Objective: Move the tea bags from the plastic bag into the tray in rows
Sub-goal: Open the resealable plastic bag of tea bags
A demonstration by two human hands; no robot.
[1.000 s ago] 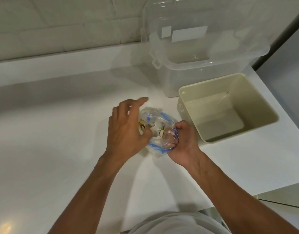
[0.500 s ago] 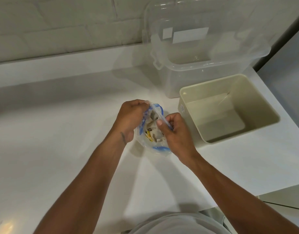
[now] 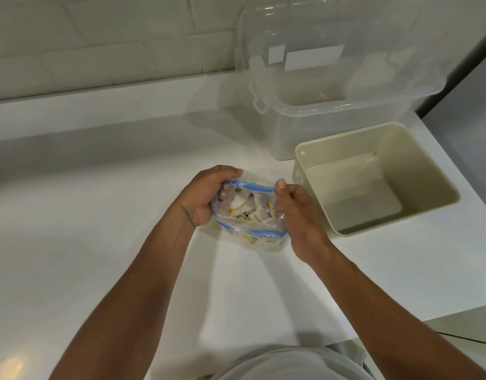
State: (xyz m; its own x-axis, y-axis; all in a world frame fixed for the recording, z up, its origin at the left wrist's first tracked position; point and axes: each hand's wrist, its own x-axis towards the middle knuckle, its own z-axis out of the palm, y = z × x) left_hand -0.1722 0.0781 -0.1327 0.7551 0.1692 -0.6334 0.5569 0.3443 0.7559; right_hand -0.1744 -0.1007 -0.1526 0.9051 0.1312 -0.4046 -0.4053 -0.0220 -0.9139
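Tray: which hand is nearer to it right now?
Right. The right hand grips the plastic bag at the edge just beside the tray; the left hand holds the bag's opposite edge, farther away.

1 left hand (image 3: 206,196), 1 right hand (image 3: 299,215), 1 plastic bag (image 3: 263,235), many tea bags (image 3: 248,205), 1 tray (image 3: 417,165), 1 clear bin (image 3: 332,119).

With the tea bags (image 3: 246,205) in it, the plastic bag (image 3: 253,237) sits mid-counter (image 3: 99,242) between the left hand (image 3: 206,193) and the right hand (image 3: 299,215), the tray (image 3: 417,165) just right of it by the counter's right edge, the storage box (image 3: 318,127) behind the tray.
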